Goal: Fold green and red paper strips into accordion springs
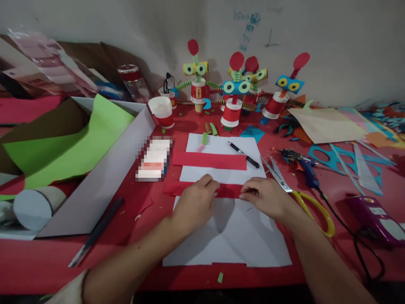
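Note:
A red paper strip [229, 191] lies across the white sheet [228, 236] between my hands. My left hand [199, 198] is closed at the strip's left part, fingers curled together on it. At its right end my right hand [264, 195] pinches the strip between thumb and fingers. Just above, a second red strip [210, 161] lies flat, touched by neither hand. A black pen [243, 154] rests near that strip's right end, and small folded green and pink paper pieces [204, 139] lie at the top of the sheet.
Scissors with yellow handles [311, 211] and a blue glue gun [305, 166] lie to the right. A box with green paper [72, 145] stands left, beside a blurred phone [155, 159]. Several paper-cup figures [232, 112] and stacked cups [162, 112] stand behind.

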`<state>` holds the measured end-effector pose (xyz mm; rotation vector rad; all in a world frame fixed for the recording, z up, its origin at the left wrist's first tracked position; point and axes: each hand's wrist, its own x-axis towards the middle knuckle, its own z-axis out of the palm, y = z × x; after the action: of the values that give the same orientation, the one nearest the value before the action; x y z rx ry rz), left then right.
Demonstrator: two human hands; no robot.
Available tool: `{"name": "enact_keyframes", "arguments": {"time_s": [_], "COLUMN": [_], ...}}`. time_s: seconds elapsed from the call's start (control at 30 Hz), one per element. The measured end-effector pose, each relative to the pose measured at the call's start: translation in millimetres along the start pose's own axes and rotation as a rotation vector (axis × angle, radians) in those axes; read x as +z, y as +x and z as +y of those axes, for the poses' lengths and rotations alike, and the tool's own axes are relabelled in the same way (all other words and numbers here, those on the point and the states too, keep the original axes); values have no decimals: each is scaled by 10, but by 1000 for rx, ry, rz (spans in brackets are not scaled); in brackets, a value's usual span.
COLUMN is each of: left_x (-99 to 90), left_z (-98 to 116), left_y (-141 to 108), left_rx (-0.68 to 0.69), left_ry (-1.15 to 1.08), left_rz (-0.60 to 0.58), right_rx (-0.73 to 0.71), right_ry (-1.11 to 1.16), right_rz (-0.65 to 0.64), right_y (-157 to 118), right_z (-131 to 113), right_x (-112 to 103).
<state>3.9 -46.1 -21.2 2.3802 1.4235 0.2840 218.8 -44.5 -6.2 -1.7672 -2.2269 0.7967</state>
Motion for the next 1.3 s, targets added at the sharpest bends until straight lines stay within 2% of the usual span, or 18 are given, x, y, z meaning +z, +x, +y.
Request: {"name": "enact_keyframes", "arguments": {"time_s": [0.17, 0.37, 0.67, 0.83, 1.1, 1.3], "left_x": [33, 61, 102, 111, 134, 126], "left_z": [86, 81, 51, 20, -59, -46], "left_y": [64, 73, 42, 4, -54, -69], "left_rx": [-18, -14, 62, 128, 257, 280], "left_ry": [117, 149, 219, 302, 335, 383], "left_rz": [-22, -22, 36, 40, 132, 97], "right_rx": [-20, 1, -124, -207, -342, -399], "right_ry": [-11, 27, -15, -23, -186, -294], "right_rz": [44, 97, 179, 142, 25, 52], "right_y": [30, 48, 54, 23, -37, -153], "right_z": [6, 42, 46, 52, 129, 175], "right_x": [55, 109, 80, 0, -93, -24]}}
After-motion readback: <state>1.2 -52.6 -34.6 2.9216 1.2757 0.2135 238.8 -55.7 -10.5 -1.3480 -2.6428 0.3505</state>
